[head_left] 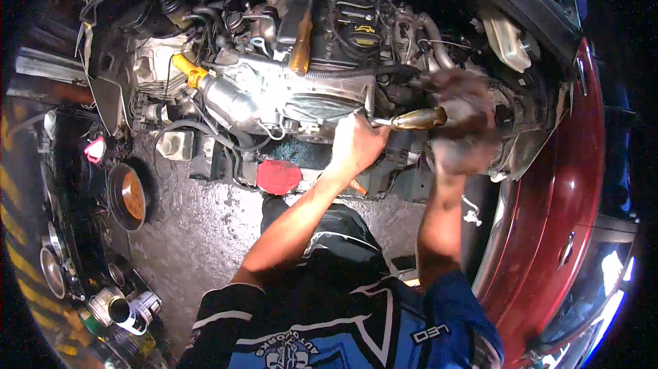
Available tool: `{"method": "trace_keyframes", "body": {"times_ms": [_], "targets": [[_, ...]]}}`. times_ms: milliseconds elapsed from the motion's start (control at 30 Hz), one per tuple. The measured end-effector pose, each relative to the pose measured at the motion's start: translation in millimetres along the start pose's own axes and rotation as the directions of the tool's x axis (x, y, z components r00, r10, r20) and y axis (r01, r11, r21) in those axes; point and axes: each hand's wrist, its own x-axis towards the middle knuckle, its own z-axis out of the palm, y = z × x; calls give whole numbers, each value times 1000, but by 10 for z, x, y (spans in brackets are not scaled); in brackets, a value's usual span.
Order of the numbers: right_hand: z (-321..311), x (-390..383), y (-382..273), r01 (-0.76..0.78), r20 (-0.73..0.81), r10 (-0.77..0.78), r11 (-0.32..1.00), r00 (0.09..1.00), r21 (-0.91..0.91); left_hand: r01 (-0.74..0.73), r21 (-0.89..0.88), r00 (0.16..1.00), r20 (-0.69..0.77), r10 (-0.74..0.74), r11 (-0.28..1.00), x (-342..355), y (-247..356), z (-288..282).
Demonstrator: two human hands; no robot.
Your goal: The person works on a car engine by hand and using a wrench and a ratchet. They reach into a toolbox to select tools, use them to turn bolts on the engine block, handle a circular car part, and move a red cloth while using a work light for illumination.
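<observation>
My left hand [356, 141] is closed at the front of the open car engine [343, 47]. Its fingers are at the metal shaft of a screwdriver with an amber handle [419, 119], which points to the right. Past the end of that handle, my right hand [466, 153] is smeared by motion. Dark blur covers its fingers, so what it holds, if anything, does not show. Another screwdriver with an amber handle [301, 47] lies across the top of the engine. Left of my left hand, a lit work lamp with a yellow end [190, 72] rests on the engine.
A red object [279, 177] sits at the front of the engine bay. Hoses [240, 146] run along its left side. On the floor at left are a round pan with brown liquid [131, 194] and several cans [127, 313]. A red car panel [548, 218] stands at right.
</observation>
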Motion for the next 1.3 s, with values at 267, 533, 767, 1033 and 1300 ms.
{"method": "trace_keyframes", "body": {"times_ms": [267,533,767,1033,1300], "targets": [[-350,-107,479,2,89,39,907,995,-422,-48,74,994,-94,55,996,-38,108,64],[-310,90,-142,361,-52,-365,930,929,-68,31,28,996,83,-34,999,-12,200,-127],[180,144,8,112,365,-129,991,922,66,-125,61,991,65,121,990,155,-206,204],[-46,60,307,-73,243,62,997,968,33,-159,59,985,73,155,985,118,-162,195],[-141,161,-71,178,52,-179,984,983,7,-4,84,999,44,1,996,-7,203,-43]]}}
